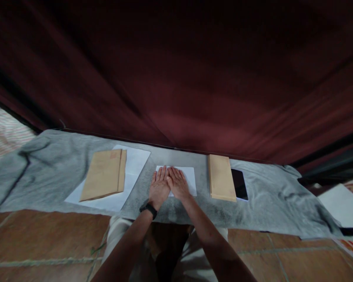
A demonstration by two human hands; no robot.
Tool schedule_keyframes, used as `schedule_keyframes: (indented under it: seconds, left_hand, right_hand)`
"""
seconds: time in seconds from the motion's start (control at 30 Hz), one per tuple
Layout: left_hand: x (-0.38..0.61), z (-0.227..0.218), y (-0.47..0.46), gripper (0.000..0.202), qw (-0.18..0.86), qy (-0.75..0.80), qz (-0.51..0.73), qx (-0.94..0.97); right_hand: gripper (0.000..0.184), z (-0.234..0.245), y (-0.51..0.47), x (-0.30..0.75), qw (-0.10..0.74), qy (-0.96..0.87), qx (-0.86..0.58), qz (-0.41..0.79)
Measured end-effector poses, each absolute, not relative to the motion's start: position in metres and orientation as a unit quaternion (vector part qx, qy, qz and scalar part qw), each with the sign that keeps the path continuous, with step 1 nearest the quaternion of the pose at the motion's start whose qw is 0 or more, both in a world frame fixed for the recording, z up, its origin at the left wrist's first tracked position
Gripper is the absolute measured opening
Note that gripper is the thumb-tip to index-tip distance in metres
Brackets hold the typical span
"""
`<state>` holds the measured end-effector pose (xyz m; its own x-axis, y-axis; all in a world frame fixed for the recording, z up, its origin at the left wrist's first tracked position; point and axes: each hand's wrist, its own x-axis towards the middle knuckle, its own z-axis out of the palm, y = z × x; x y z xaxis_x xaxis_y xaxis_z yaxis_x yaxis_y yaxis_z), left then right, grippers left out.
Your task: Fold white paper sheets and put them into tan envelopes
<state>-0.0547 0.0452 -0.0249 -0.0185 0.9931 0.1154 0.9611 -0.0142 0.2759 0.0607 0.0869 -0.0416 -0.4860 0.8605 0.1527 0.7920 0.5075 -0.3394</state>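
Observation:
A folded white sheet of paper (190,178) lies on the grey cloth in front of me. My left hand (159,188) rests flat on its left part, fingers stretched out and pointing away from me. Beside it, my right hand (178,184) presses flat on the middle of the sheet, its thumb touching or overlapping the left hand. Both palms face down, and the part of the paper beneath them is hidden. To the left, brown envelopes (102,174) lie on larger white sheets (135,160). On the right sits a stack of brown envelopes (222,178).
Partly beneath the right-hand stack lies a dark-screened phone (239,184). The grey cloth (267,196) covers a long, narrow surface. A dark red curtain (176,98) hangs along its far edge. Tiled floor (47,235) shows in front, and a white flat object (344,205) is at far right.

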Motion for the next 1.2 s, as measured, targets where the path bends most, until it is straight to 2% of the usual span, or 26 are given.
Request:
schedule_keyframes:
  seconds: [0.67,1.2]
  left_hand:
    - [-0.052,-0.031,0.049,0.06,0.037,0.707,0.147,0.69]
    - [-0.052,-0.039,0.052,0.063,-0.023,0.716,0.135,0.685]
  right_hand:
    - [0.057,-0.061,0.077,0.132,0.199,-0.796,-0.571,-0.006]
    - [0.058,-0.057,0.07,0.135,0.192,-0.779,-0.596,0.011]
